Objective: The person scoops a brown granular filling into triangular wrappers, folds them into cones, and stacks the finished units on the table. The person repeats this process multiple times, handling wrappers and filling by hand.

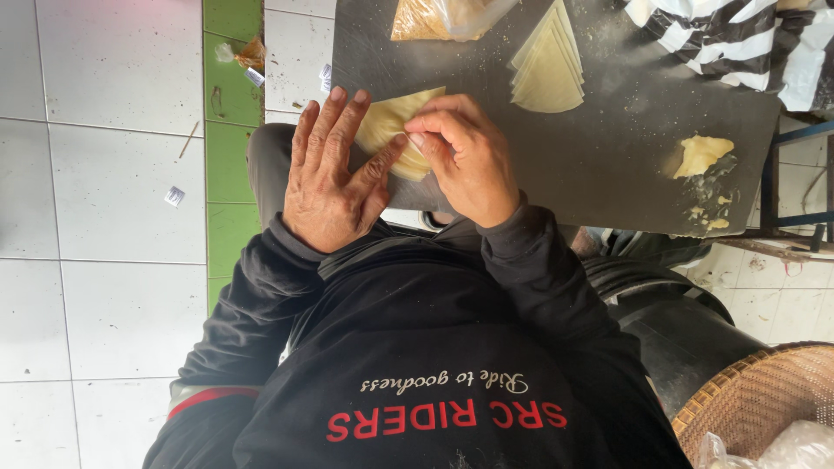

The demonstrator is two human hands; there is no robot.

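pastry sheet [391, 122]: partly under both hands; bag [447, 17]: cut by top edge; basket [756, 399]: cut off

stack of pastry triangles [549, 65] upper centre, dough lump [702, 154] right, woven basket [754, 398] lower right, striped cloth [738, 43] upper right.

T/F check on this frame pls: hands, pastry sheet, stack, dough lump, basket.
1. Both hands are on a pale pastry sheet. True: left hand lies flat on it, right hand pinches its edge.
2. The stack of triangular sheets lies on the floor tiles. False: it is on the dark board.
3. A yellow dough lump sits on the board. True.
4. The woven basket stands on the board. False: it is off the board, at the lower right.
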